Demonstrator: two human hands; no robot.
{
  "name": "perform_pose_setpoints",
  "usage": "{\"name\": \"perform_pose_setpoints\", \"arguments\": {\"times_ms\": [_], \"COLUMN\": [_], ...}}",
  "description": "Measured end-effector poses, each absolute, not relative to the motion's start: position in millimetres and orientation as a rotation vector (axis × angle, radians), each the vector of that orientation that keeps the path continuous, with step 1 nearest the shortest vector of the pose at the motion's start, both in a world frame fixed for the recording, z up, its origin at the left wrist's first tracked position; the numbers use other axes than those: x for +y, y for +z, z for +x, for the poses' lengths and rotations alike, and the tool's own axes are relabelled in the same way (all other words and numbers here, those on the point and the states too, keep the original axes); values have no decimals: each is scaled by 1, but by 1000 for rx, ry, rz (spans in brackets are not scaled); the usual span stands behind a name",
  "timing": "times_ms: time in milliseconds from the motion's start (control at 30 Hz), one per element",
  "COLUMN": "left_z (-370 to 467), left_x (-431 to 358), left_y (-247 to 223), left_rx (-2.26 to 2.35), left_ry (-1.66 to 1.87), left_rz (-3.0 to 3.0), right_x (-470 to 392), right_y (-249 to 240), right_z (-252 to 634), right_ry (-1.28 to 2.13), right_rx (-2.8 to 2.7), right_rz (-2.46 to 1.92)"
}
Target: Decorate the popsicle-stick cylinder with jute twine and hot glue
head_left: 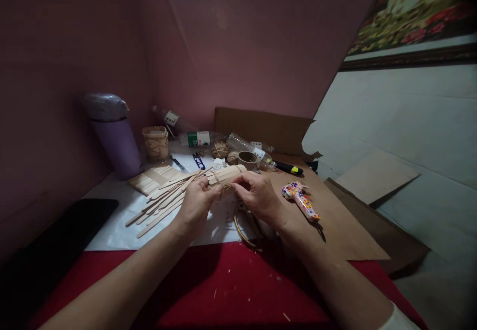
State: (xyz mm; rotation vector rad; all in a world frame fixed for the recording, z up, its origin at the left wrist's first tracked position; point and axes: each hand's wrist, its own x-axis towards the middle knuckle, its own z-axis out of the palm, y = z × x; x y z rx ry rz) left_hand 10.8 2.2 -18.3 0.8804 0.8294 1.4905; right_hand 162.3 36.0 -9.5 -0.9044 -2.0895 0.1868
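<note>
My left hand is closed around the near left side of a rounded bundle of wooden craft sticks, which lies roughly sideways above the table. A strand of twine runs around the sticks, and my right hand pinches it between thumb and fingertips at the near side. Whether the sticks surround a cup or bottle cannot be made out. Just beneath my right hand lies a pair of scissors with gold-coloured handles, partly covered. Loose craft sticks fan out left of my left hand.
Behind the bundle lie twine balls, a tape roll, plastic bottles and blue snips. A stick-covered cup and purple tumbler stand left. A flowered glue gun and black-yellow cutter lie right on cardboard.
</note>
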Motion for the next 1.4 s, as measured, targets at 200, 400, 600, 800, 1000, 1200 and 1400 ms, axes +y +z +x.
{"name": "perform_pose_setpoints", "arguments": {"times_ms": [200, 400, 600, 800, 1000, 1200, 1400], "left_z": [13, 13, 12, 13, 14, 15, 17], "left_x": [4, 4, 3, 2, 3, 3, 0], "left_y": [-26, -28, -24, -26, -29, -24, -16], "left_rx": [718, 765, 796, 822, 793, 759, 780], "left_ry": [1521, 1516, 1550, 1549, 1522, 1492, 1463], "left_rz": [977, 1044, 1091, 1095, 1034, 861, 749], "right_x": [35, 37, 36, 34, 35, 42, 45], "right_y": [-7, -9, -17, -21, -22, -22, -27], "right_z": [162, 161, 156, 152, 154, 161, 163], "right_ry": [212, 195, 186, 99, 86, 100, 118], "right_rx": [-2064, -2084, -2055, -2086, -2123, -2200, -2205], "right_rz": [-952, -967, -973, -1002, -979, -885, -843]}}
